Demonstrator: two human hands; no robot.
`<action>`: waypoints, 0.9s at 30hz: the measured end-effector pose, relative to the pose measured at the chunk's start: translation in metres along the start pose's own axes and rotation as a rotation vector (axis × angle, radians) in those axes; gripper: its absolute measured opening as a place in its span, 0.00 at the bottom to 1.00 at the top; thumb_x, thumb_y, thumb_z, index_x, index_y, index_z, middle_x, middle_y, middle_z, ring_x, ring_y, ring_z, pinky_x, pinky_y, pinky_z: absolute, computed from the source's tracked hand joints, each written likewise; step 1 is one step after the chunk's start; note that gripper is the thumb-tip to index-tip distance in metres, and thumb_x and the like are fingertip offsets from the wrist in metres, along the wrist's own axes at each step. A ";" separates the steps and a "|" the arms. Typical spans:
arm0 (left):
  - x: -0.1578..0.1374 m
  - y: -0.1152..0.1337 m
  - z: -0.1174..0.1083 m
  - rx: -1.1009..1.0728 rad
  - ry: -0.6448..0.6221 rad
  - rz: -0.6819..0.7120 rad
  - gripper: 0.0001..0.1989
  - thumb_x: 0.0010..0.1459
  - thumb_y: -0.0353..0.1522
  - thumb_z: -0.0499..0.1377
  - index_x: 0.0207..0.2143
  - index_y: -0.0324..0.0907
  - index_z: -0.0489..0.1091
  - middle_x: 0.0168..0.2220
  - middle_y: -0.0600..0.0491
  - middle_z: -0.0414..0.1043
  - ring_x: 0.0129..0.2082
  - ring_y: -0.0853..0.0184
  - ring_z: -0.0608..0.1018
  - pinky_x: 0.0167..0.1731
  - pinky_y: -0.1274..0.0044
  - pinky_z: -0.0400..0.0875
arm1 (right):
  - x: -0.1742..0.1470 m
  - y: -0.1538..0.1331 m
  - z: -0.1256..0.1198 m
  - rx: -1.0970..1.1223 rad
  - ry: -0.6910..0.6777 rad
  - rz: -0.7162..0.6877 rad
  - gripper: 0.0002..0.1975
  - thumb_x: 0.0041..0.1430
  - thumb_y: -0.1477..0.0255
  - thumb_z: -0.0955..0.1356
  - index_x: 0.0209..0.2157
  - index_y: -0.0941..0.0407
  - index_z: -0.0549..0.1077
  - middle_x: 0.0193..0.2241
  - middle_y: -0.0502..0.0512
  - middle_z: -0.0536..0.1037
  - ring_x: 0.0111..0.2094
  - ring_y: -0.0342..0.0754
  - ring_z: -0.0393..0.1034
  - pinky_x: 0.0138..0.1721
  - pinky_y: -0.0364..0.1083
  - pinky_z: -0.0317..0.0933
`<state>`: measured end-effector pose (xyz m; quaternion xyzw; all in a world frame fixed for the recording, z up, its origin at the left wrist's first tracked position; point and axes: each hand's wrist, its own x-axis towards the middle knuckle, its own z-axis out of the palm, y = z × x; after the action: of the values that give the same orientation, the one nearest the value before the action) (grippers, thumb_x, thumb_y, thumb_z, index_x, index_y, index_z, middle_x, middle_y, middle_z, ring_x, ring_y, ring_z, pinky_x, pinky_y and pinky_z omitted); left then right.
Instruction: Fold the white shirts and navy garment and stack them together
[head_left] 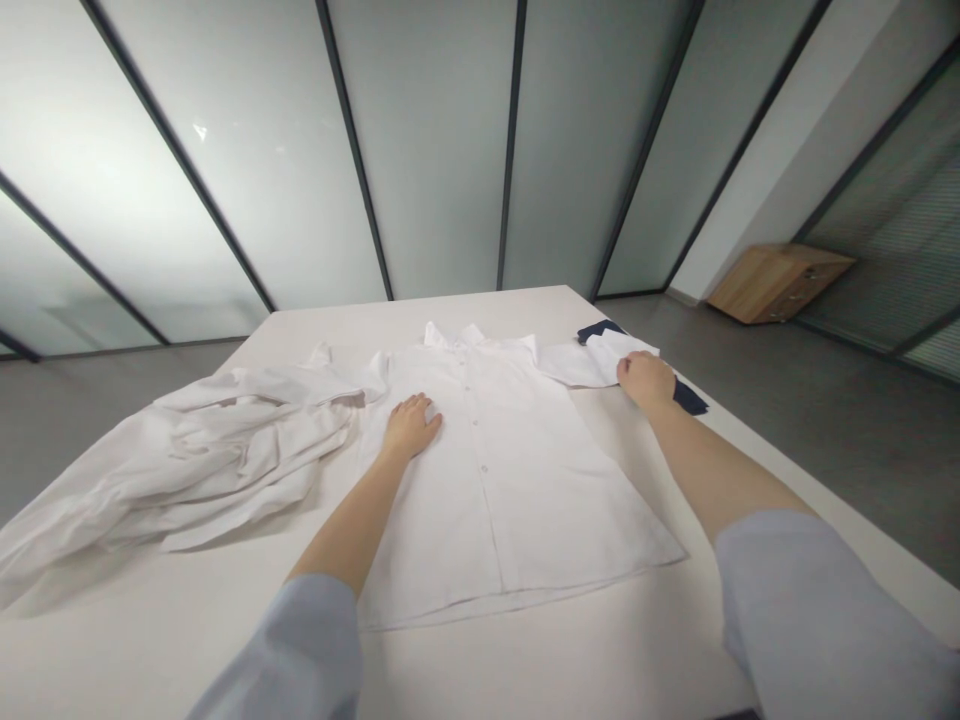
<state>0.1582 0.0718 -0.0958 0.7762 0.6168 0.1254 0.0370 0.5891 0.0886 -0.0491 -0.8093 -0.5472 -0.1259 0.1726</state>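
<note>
A white button-up shirt (525,470) lies spread front side up, its collar at the far end and its hem towards me. My left hand (412,425) rests on the shirt's left front with the fingers stretched out and nothing held. Out at the right, my right hand (648,379) is closed on the end of the shirt's sleeve (592,366), which reaches sideways from the shoulder. Dark navy cloth (689,397) shows beneath that sleeve end, on both sides of it; its kind is hidden.
Crumpled white garments (225,450) are heaped on the left of the white table (585,650), touching or close to the shirt. The table's right edge runs just past my right hand. A wooden cabinet (772,283) stands on the floor beyond, near frosted glass panels (427,140).
</note>
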 end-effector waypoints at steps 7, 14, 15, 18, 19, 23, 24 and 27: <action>0.002 -0.004 0.002 -0.217 0.080 -0.031 0.20 0.60 0.38 0.53 0.51 0.40 0.70 0.54 0.44 0.72 0.55 0.58 0.72 0.58 0.68 0.62 | 0.012 -0.092 -0.062 0.810 0.193 -0.156 0.18 0.64 0.64 0.57 0.30 0.55 0.72 0.26 0.53 0.73 0.33 0.50 0.67 0.39 0.48 0.62; 0.003 -0.018 -0.009 -0.954 0.111 -0.141 0.32 0.66 0.48 0.33 0.51 0.40 0.67 0.44 0.44 0.77 0.42 0.61 0.78 0.42 0.67 0.73 | -0.065 -0.171 -0.056 1.139 -0.262 -0.713 0.29 0.67 0.51 0.51 0.39 0.53 0.75 0.41 0.55 0.77 0.46 0.49 0.69 0.52 0.50 0.58; 0.003 -0.020 -0.010 -1.006 0.082 -0.145 0.35 0.65 0.50 0.30 0.54 0.39 0.64 0.44 0.43 0.76 0.40 0.62 0.79 0.39 0.68 0.73 | -0.073 -0.169 -0.046 1.110 -0.250 -0.698 0.28 0.67 0.52 0.52 0.39 0.54 0.75 0.41 0.56 0.78 0.46 0.50 0.69 0.52 0.50 0.59; 0.003 -0.023 -0.010 -1.115 0.004 -0.130 0.38 0.61 0.55 0.33 0.56 0.37 0.61 0.45 0.41 0.75 0.36 0.65 0.79 0.34 0.73 0.72 | -0.090 -0.154 -0.012 0.935 -0.208 -0.667 0.21 0.66 0.59 0.56 0.36 0.55 0.74 0.38 0.57 0.78 0.44 0.51 0.70 0.50 0.50 0.60; 0.003 -0.023 -0.009 -1.108 -0.012 -0.113 0.37 0.60 0.56 0.39 0.55 0.37 0.61 0.45 0.41 0.75 0.35 0.65 0.79 0.34 0.74 0.72 | -0.093 -0.146 -0.001 0.861 -0.187 -0.655 0.18 0.65 0.62 0.58 0.35 0.55 0.74 0.37 0.58 0.78 0.43 0.51 0.70 0.49 0.51 0.60; 0.001 -0.014 -0.007 -0.864 -0.067 -0.016 0.32 0.52 0.50 0.57 0.52 0.38 0.66 0.36 0.49 0.75 0.33 0.65 0.76 0.33 0.75 0.69 | -0.097 -0.120 0.030 0.726 -0.115 -0.448 0.11 0.58 0.69 0.61 0.31 0.55 0.73 0.37 0.59 0.78 0.43 0.53 0.70 0.49 0.51 0.60; 0.000 -0.011 -0.008 -0.773 -0.086 0.001 0.31 0.50 0.49 0.58 0.51 0.39 0.67 0.34 0.50 0.75 0.33 0.65 0.76 0.34 0.74 0.68 | -0.096 -0.115 0.033 0.741 -0.096 -0.373 0.11 0.57 0.69 0.60 0.31 0.55 0.73 0.37 0.60 0.78 0.43 0.53 0.70 0.48 0.51 0.61; -0.001 -0.001 -0.017 -0.451 -0.141 0.023 0.24 0.48 0.49 0.60 0.41 0.41 0.72 0.32 0.50 0.74 0.34 0.62 0.75 0.35 0.73 0.66 | -0.090 -0.106 0.039 0.810 -0.047 -0.184 0.10 0.54 0.68 0.60 0.30 0.54 0.72 0.35 0.58 0.78 0.42 0.53 0.70 0.46 0.50 0.62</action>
<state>0.1531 0.0699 -0.0798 0.7620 0.5603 0.2060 0.2511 0.4582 0.0655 -0.1052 -0.6263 -0.6264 0.1031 0.4525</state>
